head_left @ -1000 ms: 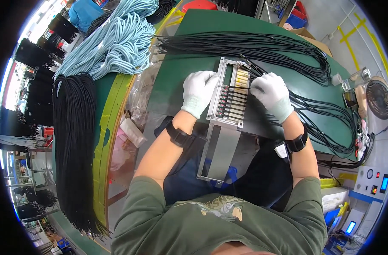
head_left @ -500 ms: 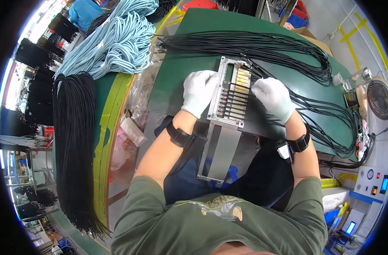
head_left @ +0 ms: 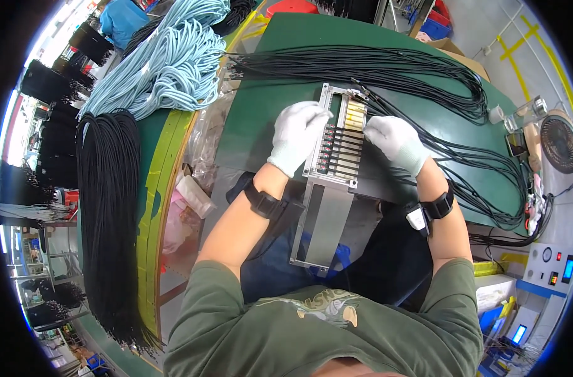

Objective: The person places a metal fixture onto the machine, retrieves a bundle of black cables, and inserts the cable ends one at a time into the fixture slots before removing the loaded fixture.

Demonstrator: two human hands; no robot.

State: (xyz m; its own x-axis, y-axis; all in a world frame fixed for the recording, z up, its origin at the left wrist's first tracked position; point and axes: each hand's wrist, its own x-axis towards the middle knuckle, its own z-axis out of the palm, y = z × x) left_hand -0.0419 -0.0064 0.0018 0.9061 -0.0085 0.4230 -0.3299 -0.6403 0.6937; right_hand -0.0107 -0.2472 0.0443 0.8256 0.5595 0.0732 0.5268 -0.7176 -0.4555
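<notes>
A long metal fixture (head_left: 333, 217) extends from the green table toward my lap. Its upper part is a slotted block with pale yellow blocks (head_left: 355, 113) at the far end and small terminals along the left side. Several thin black cables (head_left: 346, 156) lie side by side across the slots. My left hand (head_left: 294, 137), in a white glove, is closed with its fingertips over the block's left edge; what they pinch is hidden. Across from it, my white-gloved right hand (head_left: 396, 141) pinches a black cable at the block's right edge.
A long bundle of black cables (head_left: 387, 69) spans the table's far side, and more loops (head_left: 487, 182) lie at right. Light blue cables (head_left: 179, 69) and a hanging black bundle (head_left: 110, 207) cover the left bench. A small fan (head_left: 557, 141) stands at far right.
My left fingertips have moved right, over the fixture's left edge. The right hand has shifted slightly left, closer to the slots.
</notes>
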